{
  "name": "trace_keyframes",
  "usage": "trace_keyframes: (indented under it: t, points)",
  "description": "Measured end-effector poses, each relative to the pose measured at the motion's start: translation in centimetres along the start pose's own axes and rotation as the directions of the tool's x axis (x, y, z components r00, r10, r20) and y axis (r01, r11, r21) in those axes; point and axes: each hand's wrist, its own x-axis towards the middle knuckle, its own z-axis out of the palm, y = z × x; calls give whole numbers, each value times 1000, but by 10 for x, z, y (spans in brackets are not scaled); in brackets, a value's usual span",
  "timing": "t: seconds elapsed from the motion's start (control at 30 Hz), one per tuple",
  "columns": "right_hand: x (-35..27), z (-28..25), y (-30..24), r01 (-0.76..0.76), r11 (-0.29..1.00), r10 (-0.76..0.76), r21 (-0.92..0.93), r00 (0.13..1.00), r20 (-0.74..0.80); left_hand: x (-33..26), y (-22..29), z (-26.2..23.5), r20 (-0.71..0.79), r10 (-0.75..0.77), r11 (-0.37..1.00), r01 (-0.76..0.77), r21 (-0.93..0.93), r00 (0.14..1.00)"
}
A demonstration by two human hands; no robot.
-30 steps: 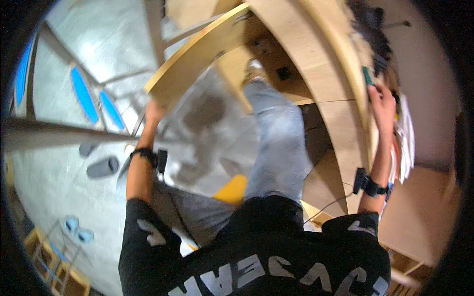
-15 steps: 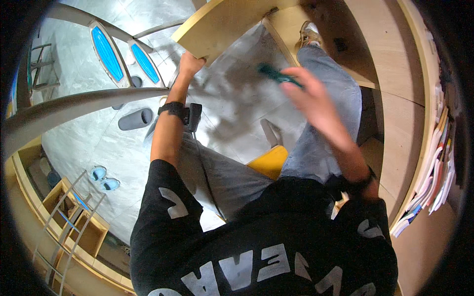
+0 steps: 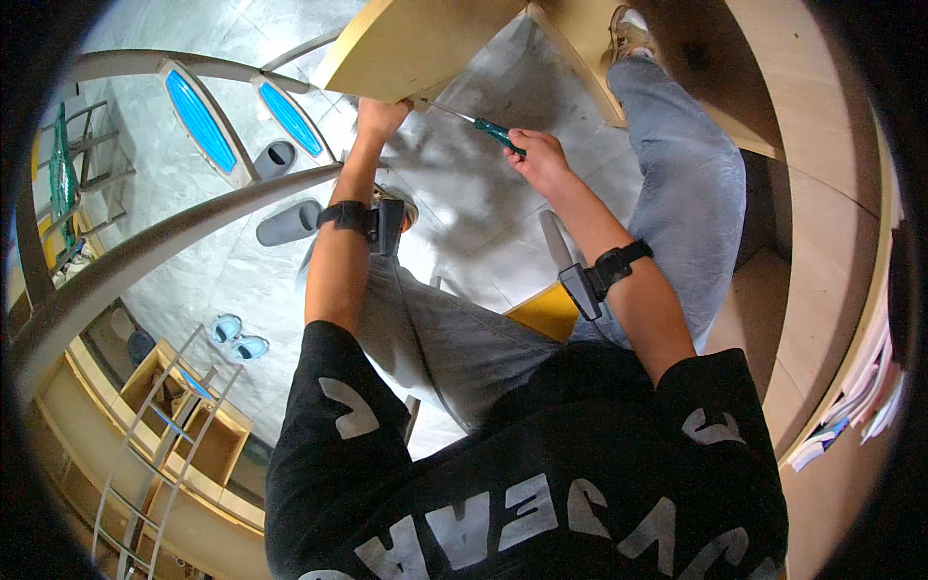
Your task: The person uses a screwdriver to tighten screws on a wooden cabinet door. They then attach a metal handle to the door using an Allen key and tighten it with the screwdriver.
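Note:
My right hand (image 3: 539,160) is closed around the dark green handle of a screwdriver (image 3: 495,131). Its thin metal shaft points up and left, toward the lower edge of a pale wooden panel (image 3: 411,53). At that edge, close to the screwdriver's tip, my left hand (image 3: 383,118) has its fingers curled against the wood. Whatever lies within those fingers is too hidden to make out, and so is the exact contact of the tip.
A curved metal rail (image 3: 184,227) runs along the left, with blue-topped steps (image 3: 201,121) beyond. Grey slippers (image 3: 290,222) and light blue slippers (image 3: 239,335) lie on the tiled floor. Books (image 3: 860,401) stand at the right; a yellow seat (image 3: 543,311) shows beneath me.
My right hand has brought the screwdriver left and down, so its shaft now reaches toward the panel's edge by my left hand. My left hand stays at the panel. The view has shifted slightly.

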Motion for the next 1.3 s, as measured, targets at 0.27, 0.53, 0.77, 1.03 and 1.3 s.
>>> trace_keyframes:
  t: [0.27,0.53,0.77,1.03,1.3]
  points:
    - [7,2,6,-11,998,15,67,998,-63,-1,9,-3,-33,17,1000,-16,23,999]
    - [6,5,3,-14,997,17,70,999,-42,-2,6,-1,-47,-3,1000,2,-13,999]
    - [6,2,2,-32,998,34,57,999,-29,-3,10,-2,-43,-44,999,43,-32,998]
    - [11,2,6,-39,996,40,74,999,-15,-3,5,0,-17,-18,999,19,34,1000]
    - [19,-10,6,-207,978,207,34,978,3,-3,5,1,-24,-8,1000,8,16,1000]
